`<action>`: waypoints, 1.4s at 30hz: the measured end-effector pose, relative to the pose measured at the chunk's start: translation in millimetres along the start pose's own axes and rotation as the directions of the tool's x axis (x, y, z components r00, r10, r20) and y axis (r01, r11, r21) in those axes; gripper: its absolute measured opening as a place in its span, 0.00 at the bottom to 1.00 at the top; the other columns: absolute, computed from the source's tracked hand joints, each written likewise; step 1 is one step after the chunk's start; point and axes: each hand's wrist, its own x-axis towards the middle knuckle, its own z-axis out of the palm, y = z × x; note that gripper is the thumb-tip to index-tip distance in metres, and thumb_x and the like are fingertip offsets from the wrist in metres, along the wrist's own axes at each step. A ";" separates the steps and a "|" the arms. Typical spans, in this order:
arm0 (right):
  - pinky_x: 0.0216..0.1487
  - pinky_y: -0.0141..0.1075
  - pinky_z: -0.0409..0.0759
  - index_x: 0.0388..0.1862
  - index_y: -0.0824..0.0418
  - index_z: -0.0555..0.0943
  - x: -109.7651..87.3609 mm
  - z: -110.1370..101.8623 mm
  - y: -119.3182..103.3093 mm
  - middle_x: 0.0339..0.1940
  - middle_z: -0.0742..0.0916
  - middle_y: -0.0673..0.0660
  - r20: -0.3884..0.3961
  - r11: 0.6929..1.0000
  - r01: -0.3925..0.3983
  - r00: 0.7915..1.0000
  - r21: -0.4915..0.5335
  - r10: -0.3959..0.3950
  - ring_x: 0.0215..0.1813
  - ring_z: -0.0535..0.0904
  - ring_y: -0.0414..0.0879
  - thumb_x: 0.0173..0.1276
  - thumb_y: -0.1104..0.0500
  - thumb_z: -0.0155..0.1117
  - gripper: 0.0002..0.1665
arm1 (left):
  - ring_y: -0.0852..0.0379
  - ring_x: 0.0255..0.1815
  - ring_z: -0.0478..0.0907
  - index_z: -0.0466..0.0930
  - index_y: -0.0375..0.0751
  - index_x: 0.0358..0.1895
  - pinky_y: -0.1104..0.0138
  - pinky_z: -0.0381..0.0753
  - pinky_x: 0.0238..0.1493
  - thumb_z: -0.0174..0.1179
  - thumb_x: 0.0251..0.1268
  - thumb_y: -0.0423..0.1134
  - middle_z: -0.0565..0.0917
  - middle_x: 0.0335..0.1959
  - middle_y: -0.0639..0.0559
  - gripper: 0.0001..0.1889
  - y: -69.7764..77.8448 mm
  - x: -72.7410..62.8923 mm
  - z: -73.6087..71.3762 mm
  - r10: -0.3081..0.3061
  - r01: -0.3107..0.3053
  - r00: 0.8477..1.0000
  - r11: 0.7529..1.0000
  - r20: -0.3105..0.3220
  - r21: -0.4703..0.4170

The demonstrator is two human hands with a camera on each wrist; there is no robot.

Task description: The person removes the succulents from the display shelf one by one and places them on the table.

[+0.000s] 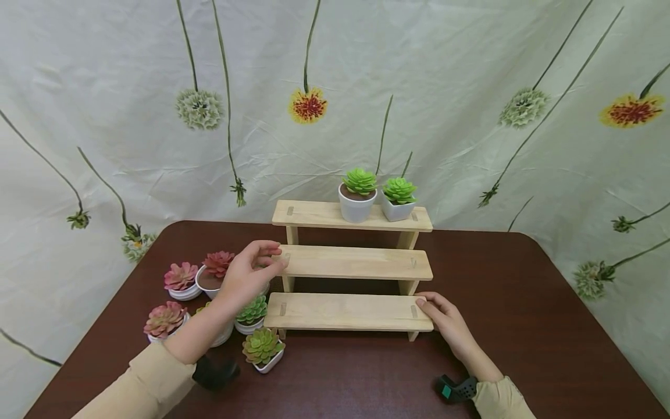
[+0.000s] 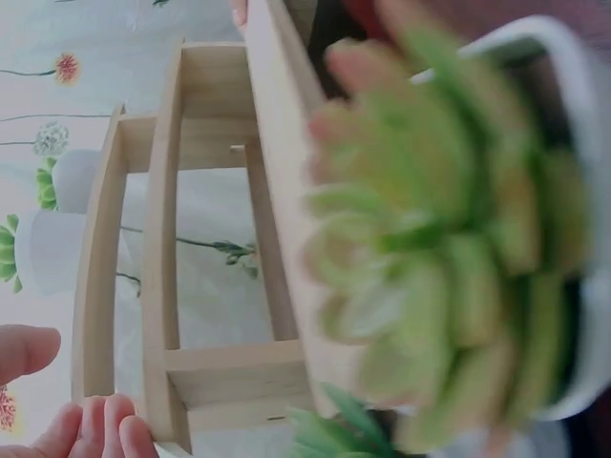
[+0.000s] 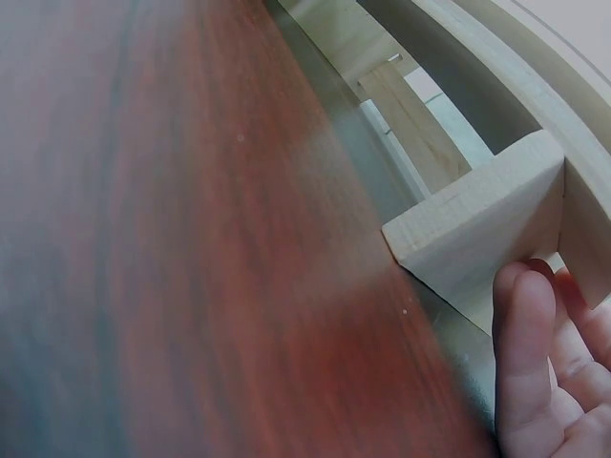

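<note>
A three-tier wooden stand (image 1: pixel 348 312) stands on the table, with two green potted succulents, one in a round white pot (image 1: pixel 357 208) and one in a square white pot (image 1: pixel 398 210), on its top tier. My right hand (image 1: pixel 445 320) grips the right end of the bottom tier, thumb over the board's edge; the right wrist view shows its fingers beside the end leg (image 3: pixel 487 205). By the left end of the middle tier is my left hand (image 1: pixel 251 270), thumb and fingers apart with nothing between them. Below that forearm sits a green-red succulent (image 1: pixel 263 346), large and blurred in the left wrist view.
Left of the stand cluster several potted succulents, among them pink ones (image 1: pixel 180 276), a red one (image 1: pixel 217 265) and a green one (image 1: pixel 253 310), partly hidden by my left arm. Behind the dark brown table (image 1: pixel 523 326) hangs a flowered cloth (image 1: pixel 419 58).
</note>
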 end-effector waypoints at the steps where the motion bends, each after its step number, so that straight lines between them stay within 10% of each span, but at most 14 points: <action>1: 0.37 0.34 0.78 0.54 0.69 0.74 0.2 -0.1 0.3 0.43 0.80 0.60 -0.001 1.000 -0.002 1.000 0.001 0.002 0.38 0.79 0.45 0.70 0.53 0.56 0.23 | 0.48 0.50 0.75 0.71 0.37 0.57 0.60 0.75 0.46 0.61 0.63 0.44 0.78 0.52 0.43 0.22 1.8 3.3 -0.1 0.002 -0.002 1.000 1.000 0.002 -0.014; 21: 0.37 0.35 0.78 0.53 0.66 0.75 0.3 0.0 2.6 0.45 0.80 0.61 -0.016 1.000 -0.005 1.000 -0.010 0.005 0.39 0.78 0.46 0.69 0.52 0.57 0.21 | 0.48 0.60 0.70 0.68 0.36 0.62 0.55 0.71 0.56 0.60 0.63 0.43 0.73 0.60 0.44 0.26 45.1 58.5 7.2 -0.023 0.018 0.999 0.991 -0.037 -0.129; 31: 0.39 0.35 0.78 0.54 0.66 0.75 0.9 -1.0 1.6 0.46 0.80 0.62 -0.012 1.000 -0.005 1.000 -0.005 0.005 0.41 0.79 0.47 0.69 0.51 0.57 0.22 | 0.50 0.55 0.75 0.70 0.41 0.60 0.56 0.76 0.48 0.61 0.61 0.50 0.75 0.57 0.48 0.27 57.3 61.6 13.9 0.004 -0.002 0.999 0.999 -0.052 0.048; 42: 0.38 0.35 0.78 0.53 0.65 0.76 -0.2 -0.7 1.1 0.45 0.80 0.61 -0.017 1.000 -0.012 1.000 -0.014 0.012 0.40 0.78 0.47 0.69 0.51 0.58 0.22 | 0.52 0.56 0.73 0.66 0.42 0.63 0.56 0.76 0.50 0.67 0.52 0.56 0.74 0.59 0.50 0.37 68.2 74.0 26.5 -0.015 0.011 0.997 0.999 0.075 0.053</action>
